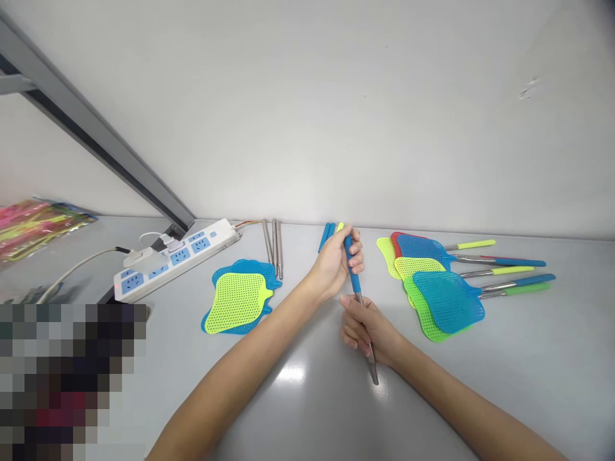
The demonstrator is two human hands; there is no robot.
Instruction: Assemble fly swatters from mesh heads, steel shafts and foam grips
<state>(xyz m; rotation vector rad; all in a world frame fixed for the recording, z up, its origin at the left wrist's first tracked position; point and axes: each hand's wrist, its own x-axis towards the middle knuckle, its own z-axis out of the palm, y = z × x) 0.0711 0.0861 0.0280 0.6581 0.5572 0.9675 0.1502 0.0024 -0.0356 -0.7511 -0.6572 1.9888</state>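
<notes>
My left hand (334,264) is wrapped round a blue handle grip (354,272), with the thumb over its upper end. This grip sits on a metal rod (373,371), which slants down toward me. Just below the grip, my right hand (366,325) holds the rod in closed fingers. Behind my left hand lie loose blue handle grips (327,235) and a yellow one (341,226), partly hidden. To the left are loose metal rods (275,250), beside a yellow fly swatter head (237,302) resting on blue heads (250,265).
Several fly swatters with handles (449,301) lie overlapping on the right. A white power strip (177,259) with plugs and cables stands at the left. Beyond it are colourful plastic-wrapped items (36,224). A wall (336,115) bounds the table's back; a grey metal post (96,121) slants at left.
</notes>
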